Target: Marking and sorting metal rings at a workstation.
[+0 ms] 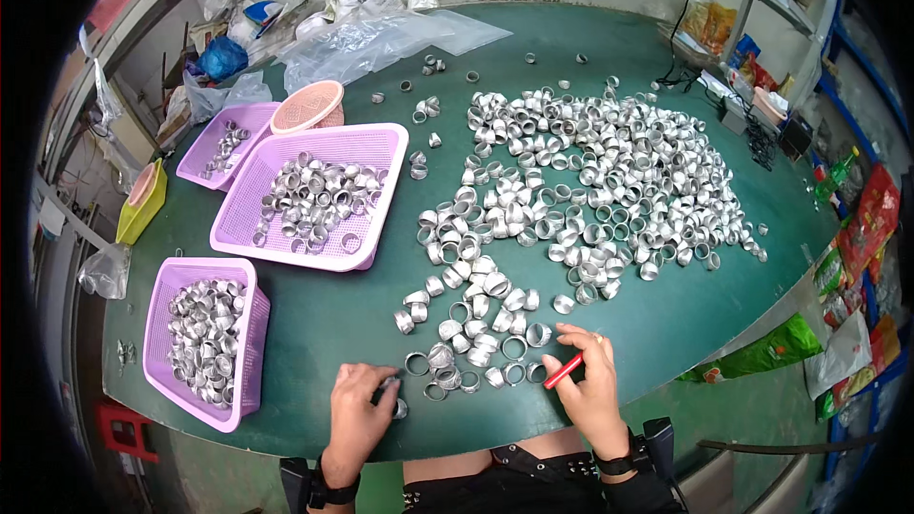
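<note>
Short silvery metal rings [514, 347] lie in a loose group in front of me. My left hand [362, 406] is at the left of this group, thumb and fingertips closed around a grey metal ring [389, 383] mostly hidden by them. Another ring [401, 409] lies beside the thumb. A red pen or marker [564, 371] is held in my right hand [592, 383], slanting across the thumb. The fingertips of that hand reach toward the rings at the group's right edge, close to one ring [538, 335].
Many more rings [619, 162] spread over the green table [314, 343] at back right. Three purple baskets, front [249, 352], large [386, 200] and rear [195, 157], hold rings at left. A pink basket [309, 105] and plastic sheets [381, 43] are behind them.
</note>
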The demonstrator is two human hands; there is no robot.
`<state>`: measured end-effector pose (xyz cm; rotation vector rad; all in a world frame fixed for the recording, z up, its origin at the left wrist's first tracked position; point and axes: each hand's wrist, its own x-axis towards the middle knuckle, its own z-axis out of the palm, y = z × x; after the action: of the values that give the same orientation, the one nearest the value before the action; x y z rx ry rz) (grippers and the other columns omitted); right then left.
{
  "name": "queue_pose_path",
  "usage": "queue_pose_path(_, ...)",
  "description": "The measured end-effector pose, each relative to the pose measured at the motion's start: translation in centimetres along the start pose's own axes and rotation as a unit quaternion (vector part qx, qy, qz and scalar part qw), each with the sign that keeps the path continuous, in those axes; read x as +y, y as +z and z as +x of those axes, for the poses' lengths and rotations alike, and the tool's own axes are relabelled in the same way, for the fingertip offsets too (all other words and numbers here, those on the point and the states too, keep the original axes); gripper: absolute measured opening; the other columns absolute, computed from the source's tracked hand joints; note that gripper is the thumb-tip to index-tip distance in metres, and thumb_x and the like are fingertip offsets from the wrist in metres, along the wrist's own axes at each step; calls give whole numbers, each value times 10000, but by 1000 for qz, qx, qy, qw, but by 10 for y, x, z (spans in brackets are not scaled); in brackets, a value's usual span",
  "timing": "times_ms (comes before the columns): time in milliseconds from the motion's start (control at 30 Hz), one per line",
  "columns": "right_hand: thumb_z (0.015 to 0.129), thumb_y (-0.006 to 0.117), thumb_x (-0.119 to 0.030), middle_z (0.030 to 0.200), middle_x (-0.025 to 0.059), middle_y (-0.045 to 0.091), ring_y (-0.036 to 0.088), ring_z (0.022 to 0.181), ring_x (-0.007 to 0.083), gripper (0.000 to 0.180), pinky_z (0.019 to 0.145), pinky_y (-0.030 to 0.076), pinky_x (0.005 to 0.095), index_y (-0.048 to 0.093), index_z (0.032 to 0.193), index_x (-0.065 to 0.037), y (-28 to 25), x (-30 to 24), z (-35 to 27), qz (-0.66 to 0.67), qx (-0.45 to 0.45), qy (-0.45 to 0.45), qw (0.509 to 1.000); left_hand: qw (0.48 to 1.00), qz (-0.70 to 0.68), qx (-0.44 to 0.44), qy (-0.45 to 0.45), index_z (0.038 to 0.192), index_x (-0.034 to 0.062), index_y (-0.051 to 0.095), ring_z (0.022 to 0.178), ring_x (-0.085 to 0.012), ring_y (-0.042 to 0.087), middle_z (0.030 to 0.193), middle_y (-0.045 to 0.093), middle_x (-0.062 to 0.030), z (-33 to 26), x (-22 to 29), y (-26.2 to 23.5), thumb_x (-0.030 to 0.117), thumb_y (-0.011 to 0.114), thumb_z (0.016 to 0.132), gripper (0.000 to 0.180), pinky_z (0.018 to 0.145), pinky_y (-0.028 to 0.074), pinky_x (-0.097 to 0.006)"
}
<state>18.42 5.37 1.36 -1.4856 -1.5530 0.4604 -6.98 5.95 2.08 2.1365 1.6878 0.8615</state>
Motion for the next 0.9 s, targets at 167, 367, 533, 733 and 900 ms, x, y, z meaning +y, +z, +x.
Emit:
queue_pose_path(167,678,651,-45,810,119,583,511,686,259,249,629,415,293,515,883,-3,11,3,9,9,-15,64,998,999,-1,6,32,753,32,600,672,-236,503,696,566,-74,2,11,5,3,644,629,134,615,402,-309)
queue_pose_path(367,705,642,-12,710,61,570,526,650,95,140,597,425,232,522,777,-11,-16,5,-3,263,31,231,936,996,-13,25,-81,724,19,592,589,-198,518,670,575,-77,-27,26,-28,-7,646,618,121,580,395,-291)
queue_pose_path(533,686,628,-20,790,97,590,532,647,176,169,642,422,276,528,821,-17,-34,19,-6,-16,-36,132,990,994,-35,-25,-101,737,13,596,603,-194,527,682,585,-76,-32,18,-12,-3,649,621,129,574,402,-281)
queue_pose_path(733,687,604,-21,919,93,594,536,778,228,209,735,406,302,536,885,-33,-43,15,6,-7,-54,50,997,996,-52,-60,-36,773,25,601,661,-246,541,719,590,-96,-20,25,2,-11,660,600,187,639,408,-310)
queue_pose_path(900,654,653,-23,860,93,626,577,807,213,181,767,399,299,559,809,-31,-36,24,-1,44,-106,53,992,996,-55,-59,-33,857,28,583,697,-249,532,763,568,-106,-21,27,7,-12,665,591,282,642,408,-316)
